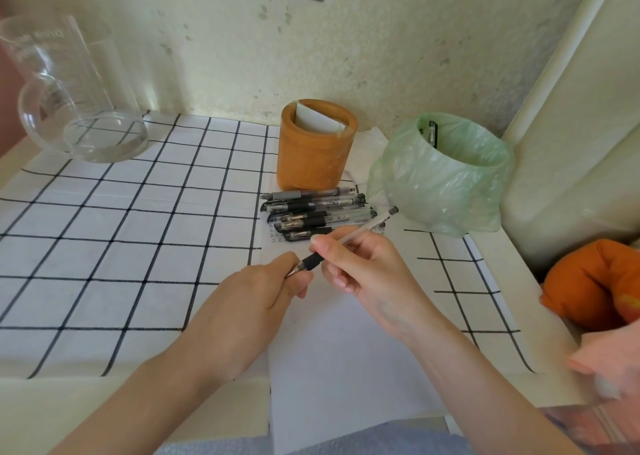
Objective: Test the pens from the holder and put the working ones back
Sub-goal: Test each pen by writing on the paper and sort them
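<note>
Held over paper (pixel 346 368) for testing: right hand (pixel 360 274) grips pen (pixel 363 228) barrel, left hand (pixel 256 298) pinches tip; holder (pixel 311 156) waits 12 o'clock.

Bare checked desk (pixel 114 233) stretches left of the pen pile (pixel 318 212). The holder (pixel 313 156), bagged bin (pixel 446 177) and glass jug (pixel 79 91) block the back.

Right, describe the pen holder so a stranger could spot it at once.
Along the foot of the back wall, look right of the big glass jug. There, behind the loose pens and left of the green-bagged bin, stands the pen holder. It alone is an opaque orange-brown cup with white paper standing inside.
</note>
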